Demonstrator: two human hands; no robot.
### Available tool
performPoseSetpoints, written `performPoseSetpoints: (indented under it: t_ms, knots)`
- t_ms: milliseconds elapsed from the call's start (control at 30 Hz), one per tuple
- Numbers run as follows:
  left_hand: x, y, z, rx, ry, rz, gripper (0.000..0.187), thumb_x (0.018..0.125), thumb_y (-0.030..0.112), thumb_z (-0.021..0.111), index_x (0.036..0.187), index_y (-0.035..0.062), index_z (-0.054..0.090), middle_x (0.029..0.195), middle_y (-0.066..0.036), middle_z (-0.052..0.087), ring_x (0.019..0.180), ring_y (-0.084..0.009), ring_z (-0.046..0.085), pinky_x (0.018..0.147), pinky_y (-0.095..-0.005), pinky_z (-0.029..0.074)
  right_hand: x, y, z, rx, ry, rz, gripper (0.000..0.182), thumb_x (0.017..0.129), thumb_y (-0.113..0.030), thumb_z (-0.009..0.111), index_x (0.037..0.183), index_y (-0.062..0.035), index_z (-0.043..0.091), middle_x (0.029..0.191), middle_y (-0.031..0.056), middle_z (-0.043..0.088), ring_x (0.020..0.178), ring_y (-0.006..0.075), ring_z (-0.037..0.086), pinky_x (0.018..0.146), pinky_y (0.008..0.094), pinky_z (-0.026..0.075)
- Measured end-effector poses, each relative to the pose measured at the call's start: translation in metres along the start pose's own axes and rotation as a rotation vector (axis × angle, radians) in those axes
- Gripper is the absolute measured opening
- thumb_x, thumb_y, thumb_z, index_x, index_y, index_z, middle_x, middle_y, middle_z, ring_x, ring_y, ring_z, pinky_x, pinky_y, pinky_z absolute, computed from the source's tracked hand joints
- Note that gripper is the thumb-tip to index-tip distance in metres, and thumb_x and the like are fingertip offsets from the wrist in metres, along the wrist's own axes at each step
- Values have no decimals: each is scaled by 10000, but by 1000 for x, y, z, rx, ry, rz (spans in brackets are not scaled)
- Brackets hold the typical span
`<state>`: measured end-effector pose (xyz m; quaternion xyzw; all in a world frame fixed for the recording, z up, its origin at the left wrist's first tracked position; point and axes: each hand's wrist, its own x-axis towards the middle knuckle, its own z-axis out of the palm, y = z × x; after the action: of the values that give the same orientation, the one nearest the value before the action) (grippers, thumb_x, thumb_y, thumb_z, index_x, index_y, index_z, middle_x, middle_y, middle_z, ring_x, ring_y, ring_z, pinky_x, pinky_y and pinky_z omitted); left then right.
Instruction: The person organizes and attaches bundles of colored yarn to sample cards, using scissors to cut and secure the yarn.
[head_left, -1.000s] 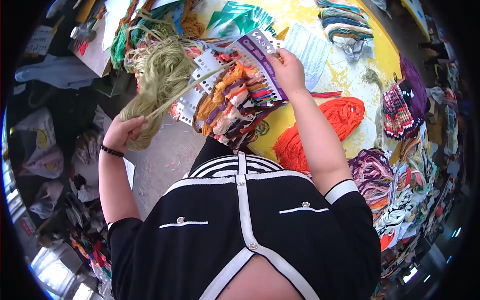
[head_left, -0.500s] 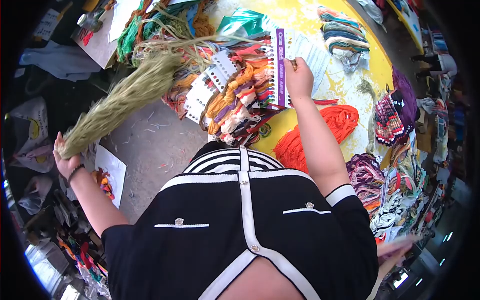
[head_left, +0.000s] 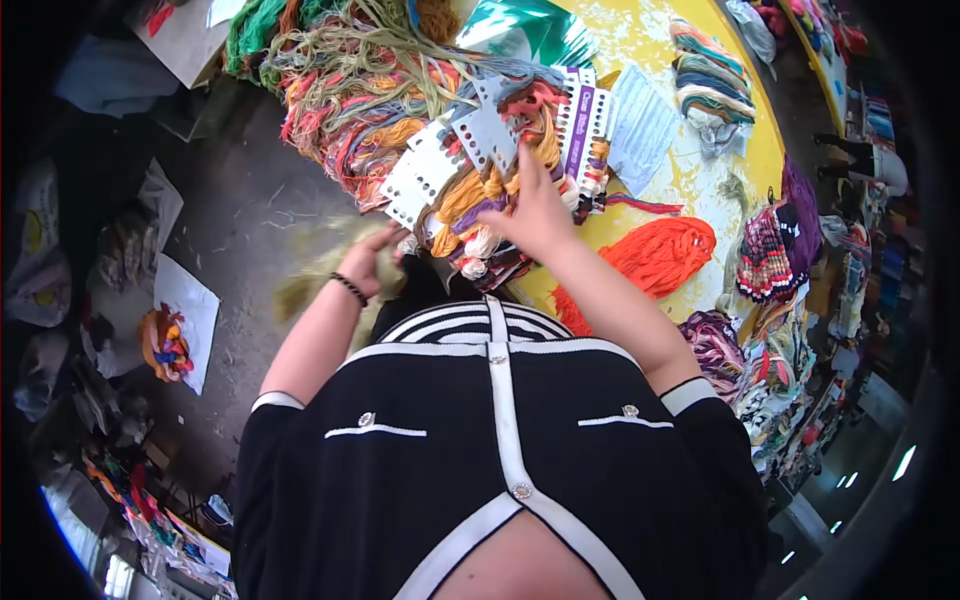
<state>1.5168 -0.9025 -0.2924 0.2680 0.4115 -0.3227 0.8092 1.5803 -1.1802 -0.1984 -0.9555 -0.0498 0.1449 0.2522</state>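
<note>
My left hand (head_left: 368,264) is low at the near left edge of the thread pile, its fingers curled. An olive-green hank of thread (head_left: 318,270), smeared by motion, hangs at and behind this hand. My right hand (head_left: 540,215) reaches over the bundled threads with fingers and thumb spread, holding nothing. Under its fingers are orange and yellow skeins (head_left: 465,192) tied to white punched cards (head_left: 490,128). Just beyond stands a punched card with a purple printed strip (head_left: 580,130), strung with threads.
A red-orange hank (head_left: 655,255) lies on the yellow table (head_left: 735,110) right of my forearm. Green foil packaging (head_left: 535,35), a printed sheet (head_left: 640,130) and a multicoloured bundle (head_left: 712,75) are farther back. More thread bundles lie at right. A white sheet (head_left: 198,310) is at left.
My left hand has come in from the far left to the pile, and the stretched olive hank now hangs loose. My right hand has let go of the purple-striped card and moved left and nearer.
</note>
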Motion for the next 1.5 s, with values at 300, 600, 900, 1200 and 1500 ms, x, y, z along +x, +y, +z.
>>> performPoseSetpoints:
  t_ms: [300, 600, 900, 1200, 1500]
  knots:
    - [37, -30, 22, -20, 201, 52, 103, 799, 56, 562, 899, 34, 553, 718, -61, 587, 565, -159, 561, 528, -282, 479, -25, -12, 41, -231, 106, -106, 1003, 694, -332, 765, 1437, -52, 152, 1432, 321, 168, 1294, 481, 268, 1054, 482, 284]
    - [19, -36, 23, 100, 144, 60, 134, 794, 65, 603, 912, 15, 565, 718, -54, 592, 566, -151, 553, 529, -287, 478, -11, 26, 47, -333, 326, -498, 764, 769, -143, 681, 1415, -157, 274, 1444, 296, 164, 1248, 457, 365, 1014, 446, 366]
    - [5, -37, 48, 263, 21, 304, 206, 835, 104, 638, 1024, 55, 573, 824, -16, 611, 563, -106, 535, 500, -237, 463, -18, -5, 30, -218, 119, -165, 806, 723, -322, 711, 1410, -146, 329, 1475, 292, 73, 1302, 502, 240, 1050, 505, 288]
    - [0, -29, 75, 397, 79, 243, 205, 869, 160, 622, 1023, 37, 564, 817, -35, 605, 530, -115, 538, 477, -241, 451, 3, 35, 10, -236, 256, -338, 642, 794, -139, 624, 1381, -188, 371, 1436, 288, 213, 1235, 443, 394, 935, 418, 448]
    - [2, -34, 76, 597, 81, 273, 223, 854, 129, 636, 1047, 42, 566, 830, -31, 614, 543, -107, 524, 475, -241, 438, -1, 13, 15, -237, 238, -220, 695, 794, -46, 578, 1418, -114, 279, 1442, 279, 210, 1202, 457, 416, 951, 450, 430]
